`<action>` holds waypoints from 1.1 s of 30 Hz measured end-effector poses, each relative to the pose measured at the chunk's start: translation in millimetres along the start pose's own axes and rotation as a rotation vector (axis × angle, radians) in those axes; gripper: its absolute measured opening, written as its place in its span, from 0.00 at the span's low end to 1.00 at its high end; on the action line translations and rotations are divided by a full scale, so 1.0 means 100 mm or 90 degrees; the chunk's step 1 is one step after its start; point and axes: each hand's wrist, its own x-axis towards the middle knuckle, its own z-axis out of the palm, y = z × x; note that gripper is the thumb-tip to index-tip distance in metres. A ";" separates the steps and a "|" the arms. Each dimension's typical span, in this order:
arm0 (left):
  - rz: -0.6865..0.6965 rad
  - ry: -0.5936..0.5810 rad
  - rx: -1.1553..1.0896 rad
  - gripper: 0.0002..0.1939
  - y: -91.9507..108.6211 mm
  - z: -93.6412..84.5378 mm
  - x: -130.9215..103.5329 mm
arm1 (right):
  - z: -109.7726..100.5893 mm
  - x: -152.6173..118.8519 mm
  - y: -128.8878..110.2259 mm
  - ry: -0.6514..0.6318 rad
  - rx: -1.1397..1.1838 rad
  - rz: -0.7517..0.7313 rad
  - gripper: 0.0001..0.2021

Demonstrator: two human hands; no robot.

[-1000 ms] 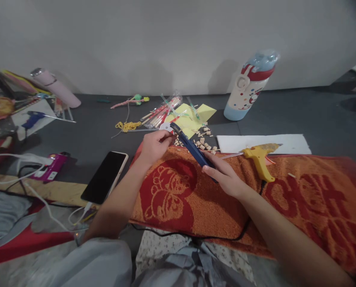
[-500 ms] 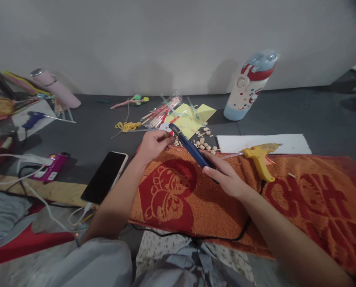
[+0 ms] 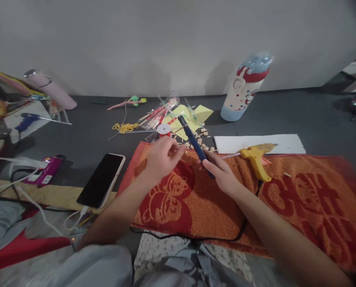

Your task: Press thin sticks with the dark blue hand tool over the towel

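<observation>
My right hand (image 3: 218, 169) is closed around a long, narrow dark-blue hand tool (image 3: 196, 144), which slants up and left. Its exact kind is not clear. A thin wooden stick (image 3: 180, 129) crosses close to the tool's tip; whether the tool grips it I cannot tell. My left hand (image 3: 164, 156), slightly blurred, hovers over the towel's far left part, left of the tool. Its fingers are loosely curled with the thumb apart, and no object shows in them. Just beyond it stands a white-and-red spool (image 3: 163, 129). Several short cut wooden pieces (image 3: 199, 141) lie behind the tool.
An orange-red towel (image 3: 222, 207) covers the near table. On the right are a yellow glue gun (image 3: 257, 157), a white board (image 3: 288, 141) and a bottle (image 3: 244, 91). Yellow paper (image 3: 204, 113) and bagged sticks (image 3: 158, 113) lie behind. Leftward are a phone (image 3: 101, 181) and purple power strip (image 3: 48, 171).
My left hand has drawn back from the tool's tip toward me, uncovering the spool. The tool in my right hand has turned steeper. The whole view has shifted slightly.
</observation>
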 end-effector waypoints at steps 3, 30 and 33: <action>-0.159 -0.226 -0.168 0.16 0.11 0.11 -0.09 | 0.06 0.00 -0.04 -0.017 0.054 0.021 0.30; -0.329 -0.247 -0.541 0.24 0.21 0.35 -0.17 | 0.22 -0.03 -0.02 -0.051 0.049 -0.042 0.28; -0.329 -0.242 -0.536 0.25 0.21 0.36 -0.18 | 0.22 -0.03 -0.03 -0.050 0.048 -0.048 0.27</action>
